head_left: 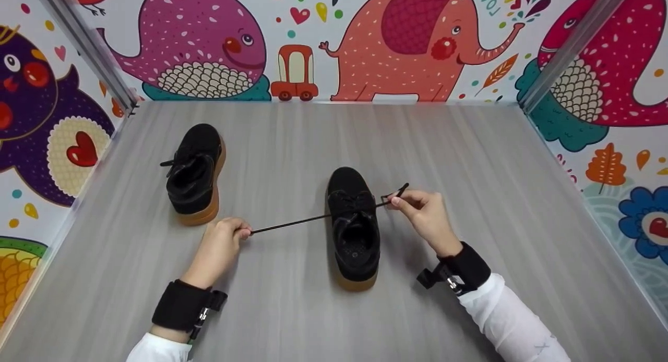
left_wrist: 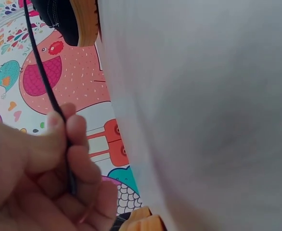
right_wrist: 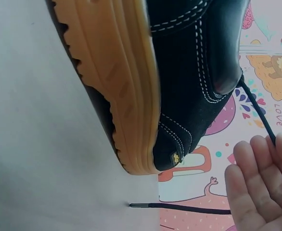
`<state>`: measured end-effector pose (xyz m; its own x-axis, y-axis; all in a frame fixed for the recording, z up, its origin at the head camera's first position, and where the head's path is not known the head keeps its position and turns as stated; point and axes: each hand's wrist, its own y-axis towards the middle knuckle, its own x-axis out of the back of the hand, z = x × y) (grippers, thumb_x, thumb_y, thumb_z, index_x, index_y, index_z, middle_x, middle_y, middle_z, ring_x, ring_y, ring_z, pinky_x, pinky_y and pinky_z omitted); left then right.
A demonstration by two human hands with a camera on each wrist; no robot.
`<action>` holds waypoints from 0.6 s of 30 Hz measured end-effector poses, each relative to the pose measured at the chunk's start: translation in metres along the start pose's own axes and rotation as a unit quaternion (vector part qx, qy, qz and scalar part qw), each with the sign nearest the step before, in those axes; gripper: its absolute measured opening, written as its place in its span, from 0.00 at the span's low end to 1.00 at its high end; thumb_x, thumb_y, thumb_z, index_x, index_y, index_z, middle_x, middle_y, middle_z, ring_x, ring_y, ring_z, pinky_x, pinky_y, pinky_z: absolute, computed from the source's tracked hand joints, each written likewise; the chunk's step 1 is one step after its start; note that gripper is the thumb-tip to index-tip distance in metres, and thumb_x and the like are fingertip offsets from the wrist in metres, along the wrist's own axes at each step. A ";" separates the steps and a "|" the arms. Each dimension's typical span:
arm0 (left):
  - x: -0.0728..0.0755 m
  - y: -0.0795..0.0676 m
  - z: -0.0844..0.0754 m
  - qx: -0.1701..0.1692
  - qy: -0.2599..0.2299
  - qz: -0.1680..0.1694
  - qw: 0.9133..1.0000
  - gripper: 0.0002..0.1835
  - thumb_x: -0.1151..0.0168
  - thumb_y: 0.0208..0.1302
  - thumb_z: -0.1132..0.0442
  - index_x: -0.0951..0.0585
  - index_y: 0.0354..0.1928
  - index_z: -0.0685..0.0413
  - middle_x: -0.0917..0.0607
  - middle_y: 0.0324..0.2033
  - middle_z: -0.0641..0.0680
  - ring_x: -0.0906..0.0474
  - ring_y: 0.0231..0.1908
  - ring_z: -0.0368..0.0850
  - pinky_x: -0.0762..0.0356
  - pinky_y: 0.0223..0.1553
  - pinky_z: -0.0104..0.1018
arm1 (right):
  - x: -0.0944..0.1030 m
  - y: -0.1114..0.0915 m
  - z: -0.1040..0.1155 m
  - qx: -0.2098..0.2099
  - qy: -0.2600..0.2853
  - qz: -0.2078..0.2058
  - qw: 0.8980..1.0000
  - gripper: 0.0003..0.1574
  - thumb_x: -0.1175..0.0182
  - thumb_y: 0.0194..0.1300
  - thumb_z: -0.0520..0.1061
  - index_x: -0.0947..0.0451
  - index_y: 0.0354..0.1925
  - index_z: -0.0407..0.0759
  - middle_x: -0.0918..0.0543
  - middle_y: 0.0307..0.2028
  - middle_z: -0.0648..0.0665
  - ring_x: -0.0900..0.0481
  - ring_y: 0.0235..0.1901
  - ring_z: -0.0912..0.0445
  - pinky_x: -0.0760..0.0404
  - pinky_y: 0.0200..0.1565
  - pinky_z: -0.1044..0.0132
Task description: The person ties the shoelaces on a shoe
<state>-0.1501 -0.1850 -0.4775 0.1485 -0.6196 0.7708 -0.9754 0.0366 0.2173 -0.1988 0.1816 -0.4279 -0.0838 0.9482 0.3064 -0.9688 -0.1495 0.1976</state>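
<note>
A black shoe (head_left: pixel 348 190) with a tan sole stands on the grey floor, toe pointing away from me. Its black shoelace (head_left: pixel 292 224) runs taut out to the left, where my left hand (head_left: pixel 224 242) pinches the end between thumb and fingers. On the right, my right hand (head_left: pixel 425 216) pinches the other lace close to the shoe, and a loose lace end sticks out past the fingers. The left wrist view shows the lace (left_wrist: pixel 44 77) crossing the curled left fingers. From the right wrist, the tan sole (right_wrist: pixel 117 86) and the lace's tip (right_wrist: pixel 140 205) show close up.
A second black shoe (head_left: pixel 195 164) with a tied lace stands at the left, just beyond my left hand. Printed cartoon walls (head_left: pixel 302 38) enclose the grey surface (head_left: pixel 282 310) at the back and both sides. Metal posts (head_left: pixel 86 46) stand in the corners.
</note>
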 end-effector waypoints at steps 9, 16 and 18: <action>0.004 -0.001 0.003 0.020 0.049 0.017 0.998 0.06 0.35 0.57 0.69 0.18 0.23 0.59 0.15 0.24 0.56 0.19 0.29 0.54 0.24 0.35 0.50 | 0.004 -0.002 -0.002 0.029 -0.080 0.004 0.996 0.06 0.36 0.60 0.36 0.15 0.34 0.32 0.13 0.30 0.38 0.14 0.30 0.47 0.23 0.30 0.76; -0.005 0.004 -0.002 -0.010 0.068 0.010 0.998 0.05 0.33 0.55 0.68 0.18 0.23 0.57 0.15 0.25 0.56 0.19 0.29 0.56 0.28 0.39 0.51 | 0.005 -0.006 0.015 0.034 -0.089 0.027 0.995 0.06 0.38 0.61 0.34 0.16 0.34 0.31 0.13 0.30 0.38 0.15 0.34 0.49 0.24 0.32 0.77; -0.006 0.002 -0.003 -0.014 0.055 0.025 0.998 0.04 0.33 0.55 0.68 0.18 0.24 0.57 0.15 0.25 0.55 0.18 0.30 0.55 0.28 0.39 0.51 | 0.005 -0.006 0.015 0.040 -0.085 0.038 0.995 0.06 0.38 0.61 0.34 0.16 0.34 0.31 0.14 0.30 0.37 0.15 0.35 0.49 0.23 0.34 0.76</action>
<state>-0.1525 -0.1789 -0.4798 0.1178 -0.5258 0.8424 -0.9776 0.0877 0.1915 -0.1904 0.1834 -0.4138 -0.1083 0.8729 0.4757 -0.9391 -0.2468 0.2391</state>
